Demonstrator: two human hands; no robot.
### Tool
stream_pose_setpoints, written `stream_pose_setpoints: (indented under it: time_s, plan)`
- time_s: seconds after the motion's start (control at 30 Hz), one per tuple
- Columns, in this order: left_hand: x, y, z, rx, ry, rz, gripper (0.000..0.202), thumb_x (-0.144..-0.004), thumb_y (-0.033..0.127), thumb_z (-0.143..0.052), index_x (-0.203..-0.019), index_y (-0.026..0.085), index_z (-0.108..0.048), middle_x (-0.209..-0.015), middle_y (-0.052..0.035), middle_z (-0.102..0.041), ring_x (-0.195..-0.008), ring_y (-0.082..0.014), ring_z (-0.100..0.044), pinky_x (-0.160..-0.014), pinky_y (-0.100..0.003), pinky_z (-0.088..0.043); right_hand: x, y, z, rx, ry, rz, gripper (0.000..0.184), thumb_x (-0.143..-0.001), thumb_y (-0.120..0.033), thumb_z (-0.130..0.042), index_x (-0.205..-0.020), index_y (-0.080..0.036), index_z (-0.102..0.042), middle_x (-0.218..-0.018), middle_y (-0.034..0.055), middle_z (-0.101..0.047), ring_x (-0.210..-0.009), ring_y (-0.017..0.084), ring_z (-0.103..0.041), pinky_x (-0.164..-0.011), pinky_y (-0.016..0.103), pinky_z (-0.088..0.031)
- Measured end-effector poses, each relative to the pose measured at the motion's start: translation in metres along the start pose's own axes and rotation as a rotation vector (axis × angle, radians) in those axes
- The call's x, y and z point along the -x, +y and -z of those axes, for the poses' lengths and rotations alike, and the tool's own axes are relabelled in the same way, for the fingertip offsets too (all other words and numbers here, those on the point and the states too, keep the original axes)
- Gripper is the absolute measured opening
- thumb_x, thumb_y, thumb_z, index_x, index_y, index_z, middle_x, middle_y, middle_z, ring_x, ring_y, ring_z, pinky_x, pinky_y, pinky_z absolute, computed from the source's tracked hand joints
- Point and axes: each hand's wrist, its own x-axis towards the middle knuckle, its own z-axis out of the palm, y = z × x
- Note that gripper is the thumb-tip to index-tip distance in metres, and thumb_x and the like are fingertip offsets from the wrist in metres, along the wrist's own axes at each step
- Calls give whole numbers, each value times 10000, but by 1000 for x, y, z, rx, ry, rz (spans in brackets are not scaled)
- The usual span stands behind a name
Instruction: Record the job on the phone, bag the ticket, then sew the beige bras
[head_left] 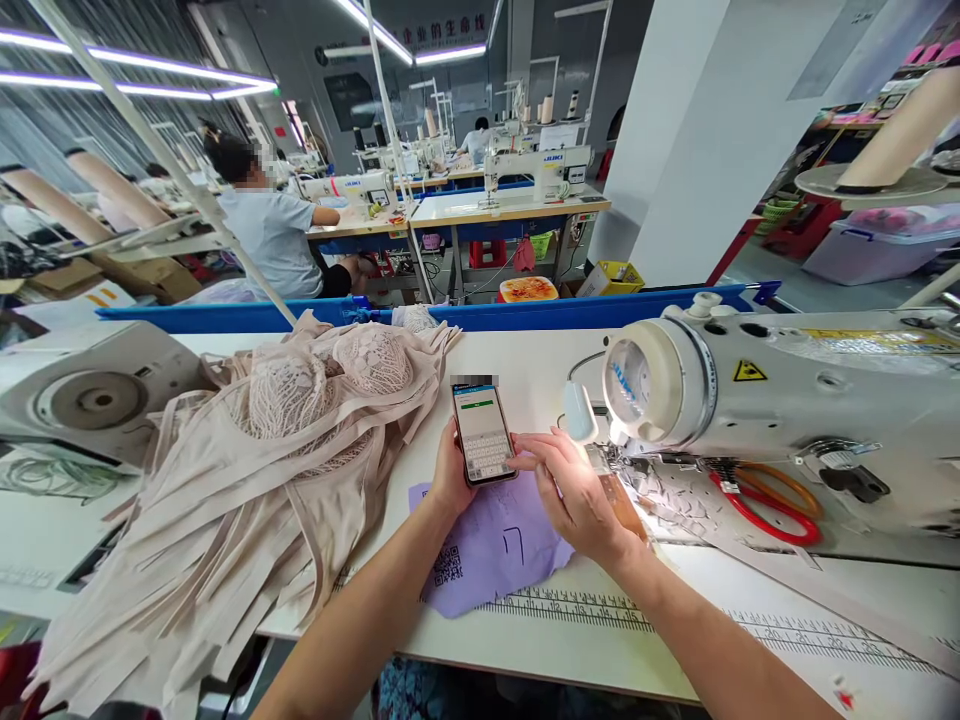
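Observation:
A smartphone (484, 430) with a keyboard on its lit screen is held upright in my left hand (451, 472), which wraps around its left side and lower back. My right hand (566, 485) hovers at the phone's lower right, fingers stretched out and the fingertips at the screen's edge. Beneath both hands lies a purple paper slip (495, 555) bearing a QR code and a handwritten mark. To the left is a heap of beige lace bras (322, 400) with long straps trailing toward the table's front edge.
A sewing machine (787, 380) stands at the right, with red-handled scissors (772, 515) and fabric scraps under its arm. Another machine head (97, 390) is at the left. A printed ruler (577, 606) runs along the front edge. A co-worker (266, 230) sits beyond the blue trough (525, 316).

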Motion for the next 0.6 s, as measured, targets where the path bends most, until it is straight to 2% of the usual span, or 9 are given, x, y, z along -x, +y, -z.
stream_pose_setpoints:
  time_s: [0.1,0.3,0.6]
  plan:
    - [1,1,0,2,-17,9,566,-984,493,-312,-1009,82,-702,-940,-140,-739,-895,-278,-707,-849,-405,-559,1,1,-2,5,-11,9,336,-976,-122,-319,-1108,-208,-615,-1177,107,-640,-1159,251,-569,-1030,508,-418]
    - [3,2,-3,-2,-83,22,608,-980,488,-269,-1049,55,-691,-965,-173,-732,-965,-313,-691,-890,-447,-542,0,1,-4,8,-27,18,314,-970,-136,-343,-1156,-212,-584,-1126,98,-658,-1153,252,-576,-1023,516,-422]
    - [1,-1,-1,-50,-18,-43,490,-929,515,-438,-1000,111,-706,-969,-120,-738,-860,-270,-702,-809,-375,-545,0,-3,-2,-15,11,-25,332,-970,-115,-325,-1121,-209,-605,-1181,100,-630,-1129,248,-576,-1044,513,-409]
